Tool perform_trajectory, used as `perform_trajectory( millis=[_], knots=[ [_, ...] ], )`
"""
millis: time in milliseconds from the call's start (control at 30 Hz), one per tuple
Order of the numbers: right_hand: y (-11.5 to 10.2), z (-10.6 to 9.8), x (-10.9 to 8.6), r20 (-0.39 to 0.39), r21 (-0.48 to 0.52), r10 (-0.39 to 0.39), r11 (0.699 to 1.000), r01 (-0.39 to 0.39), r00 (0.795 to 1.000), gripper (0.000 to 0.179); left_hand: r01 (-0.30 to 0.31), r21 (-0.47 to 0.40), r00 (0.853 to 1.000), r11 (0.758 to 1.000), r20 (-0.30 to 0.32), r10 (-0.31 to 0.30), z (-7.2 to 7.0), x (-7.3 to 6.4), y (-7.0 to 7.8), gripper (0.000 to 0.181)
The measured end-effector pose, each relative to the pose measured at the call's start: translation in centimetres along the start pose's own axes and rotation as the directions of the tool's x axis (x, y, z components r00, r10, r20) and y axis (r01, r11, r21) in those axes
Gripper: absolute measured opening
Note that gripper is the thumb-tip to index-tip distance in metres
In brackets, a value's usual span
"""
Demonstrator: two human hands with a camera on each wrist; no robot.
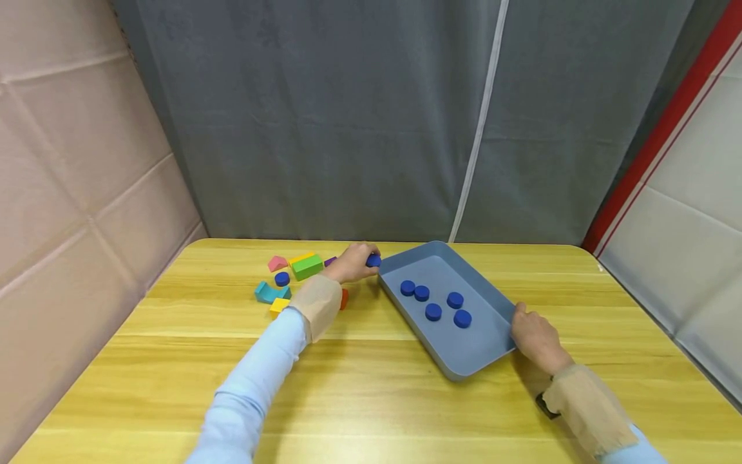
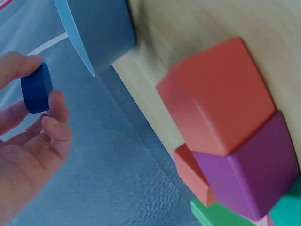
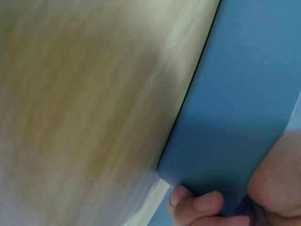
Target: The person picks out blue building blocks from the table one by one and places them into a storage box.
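Note:
My left hand (image 1: 351, 263) pinches a dark blue disc (image 1: 373, 260) between thumb and fingers, by the far left corner of a grey-blue tray (image 1: 487, 345). In the left wrist view the same disc (image 2: 36, 88) is on edge at the fingertips, with the tray's outer wall (image 2: 101, 33) nearby. Several more blue discs (image 1: 433, 312) lie flat inside the tray. My right hand (image 1: 538, 340) grips the tray's near right end, thumb over the rim and fingers (image 3: 207, 202) curled under the wall. The tray sits slanted on the table.
Left of the tray lie loose blocks: a green block (image 1: 307, 267), a pink one (image 1: 277, 263), a teal arch (image 1: 271, 293), a yellow block (image 1: 279, 307), a red block (image 2: 216, 99), a purple block (image 2: 249, 165) and another blue disc (image 1: 282, 279). A grey curtain (image 1: 324, 129) hangs behind the table.

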State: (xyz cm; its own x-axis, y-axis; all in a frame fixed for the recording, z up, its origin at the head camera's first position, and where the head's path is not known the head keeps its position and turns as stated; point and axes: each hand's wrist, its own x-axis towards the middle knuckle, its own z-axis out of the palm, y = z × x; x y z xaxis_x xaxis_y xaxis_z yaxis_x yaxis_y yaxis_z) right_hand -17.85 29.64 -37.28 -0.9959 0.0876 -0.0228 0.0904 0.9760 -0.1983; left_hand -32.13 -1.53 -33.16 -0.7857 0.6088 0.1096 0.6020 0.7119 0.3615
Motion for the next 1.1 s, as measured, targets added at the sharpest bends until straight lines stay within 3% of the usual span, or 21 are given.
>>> perform_trajectory(
  millis=[300, 667, 900, 1100],
  knots=[
    [-0.1, 0.0, 0.0, 0.002, -0.005, 0.001, 1.000, -0.001, 1.000, 0.023, -0.095, -0.010, 0.992, 0.995, -0.083, 0.094, 0.1, 0.2, 1.1, 0.035],
    [-0.2, 0.0, 0.1, 0.009, -0.007, 0.010, 1.000, -0.010, 1.000, 0.023, -0.090, -0.091, 0.995, 0.992, -0.049, 0.086, 0.9, 0.8, 3.8, 0.037],
    [-0.2, 0.1, 0.2, -0.008, -0.008, 0.003, 1.000, -0.003, 1.000, 0.025, -0.080, -0.127, 0.996, 0.989, 0.017, 0.083, 1.6, 1.3, 5.2, 0.039],
    [-0.3, 0.1, 0.2, 0.004, -0.001, 0.007, 1.000, -0.007, 1.000, 0.024, -0.156, -0.060, 0.987, 0.986, 0.029, 0.158, 2.3, 1.4, 6.3, 0.035]
  ],
)
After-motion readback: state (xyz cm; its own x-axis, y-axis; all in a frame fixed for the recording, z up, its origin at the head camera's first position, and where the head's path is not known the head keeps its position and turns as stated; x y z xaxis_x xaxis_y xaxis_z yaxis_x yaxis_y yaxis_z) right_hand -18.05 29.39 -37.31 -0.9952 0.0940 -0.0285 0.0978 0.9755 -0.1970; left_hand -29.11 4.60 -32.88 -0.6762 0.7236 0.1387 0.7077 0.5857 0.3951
